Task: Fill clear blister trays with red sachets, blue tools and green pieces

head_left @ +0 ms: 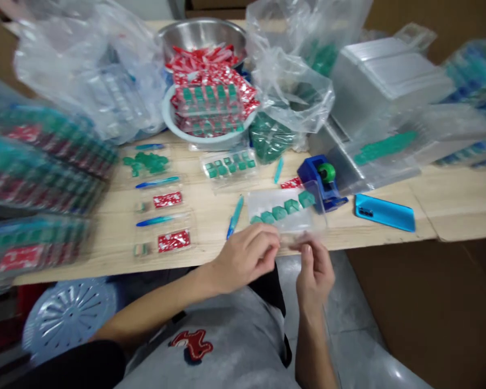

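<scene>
My left hand is closed at the table's front edge, its fingers curled inward. My right hand pinches thumb against fingers, a short way to the right. A small, thin, blurred thing shows between the two hands; its kind cannot be made out. Just beyond them lies a clear plastic tray with a row of green pieces. A blue-tipped teal pen rests left of this tray. Behind the tray's right end stands a blue tape dispenser with a green roll.
Clear packs with pens and red patterned packets lie left. Blurred stacks of filled packs stand far left. A basin, steel bowl, plastic bags and clear cases line the back. A blue phone lies right.
</scene>
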{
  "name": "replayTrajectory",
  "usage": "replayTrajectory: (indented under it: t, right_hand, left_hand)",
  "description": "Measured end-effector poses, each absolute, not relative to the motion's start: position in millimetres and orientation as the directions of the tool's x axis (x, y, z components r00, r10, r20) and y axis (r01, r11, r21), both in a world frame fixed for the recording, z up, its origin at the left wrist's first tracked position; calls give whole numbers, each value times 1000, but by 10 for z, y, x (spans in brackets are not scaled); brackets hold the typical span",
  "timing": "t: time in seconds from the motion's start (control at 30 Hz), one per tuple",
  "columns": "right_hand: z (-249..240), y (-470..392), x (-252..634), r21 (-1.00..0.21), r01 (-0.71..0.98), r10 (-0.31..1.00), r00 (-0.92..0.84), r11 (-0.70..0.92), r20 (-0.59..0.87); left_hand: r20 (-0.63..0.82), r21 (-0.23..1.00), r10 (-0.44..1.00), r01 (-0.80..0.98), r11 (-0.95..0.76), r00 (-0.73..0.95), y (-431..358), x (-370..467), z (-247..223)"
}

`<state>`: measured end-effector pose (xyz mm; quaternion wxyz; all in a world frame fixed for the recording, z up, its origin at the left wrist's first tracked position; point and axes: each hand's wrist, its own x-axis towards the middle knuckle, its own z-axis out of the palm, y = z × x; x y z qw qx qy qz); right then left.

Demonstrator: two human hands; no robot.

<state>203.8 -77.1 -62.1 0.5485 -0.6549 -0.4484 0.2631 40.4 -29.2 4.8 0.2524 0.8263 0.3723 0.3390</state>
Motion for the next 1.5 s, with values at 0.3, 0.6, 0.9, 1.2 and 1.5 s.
replayTrajectory:
  t: [0.3, 0.6, 0.9, 1.2, 1.5]
  right_hand:
    - [-744, -737, 1415, -924, -191, 943, -21, -331, -333]
    - [-831, -193, 591, -990, 58, 977, -165, -126, -134]
    - [-1007, -39, 294, -919, 391, 960, -273, 51, -63]
    - [-965, -111, 243, -771, 605, 944, -330, 199, -14]
    - [-588, -260, 591, -799, 515, 942, -280, 311, 186]
  left_hand:
    - [471, 848, 867, 187, -496, 165, -930, -102, -164]
    - [-183, 982, 855, -134, 134, -486, -1156, -1204, -448]
    - [-205, 811, 775, 340, 476, -597, -987, -1728, -733]
    - [-60, 622, 858, 653, 432, -510, -953, -1791, -744]
    - [365, 303, 883, 859, -413, 296, 200, -967, -378]
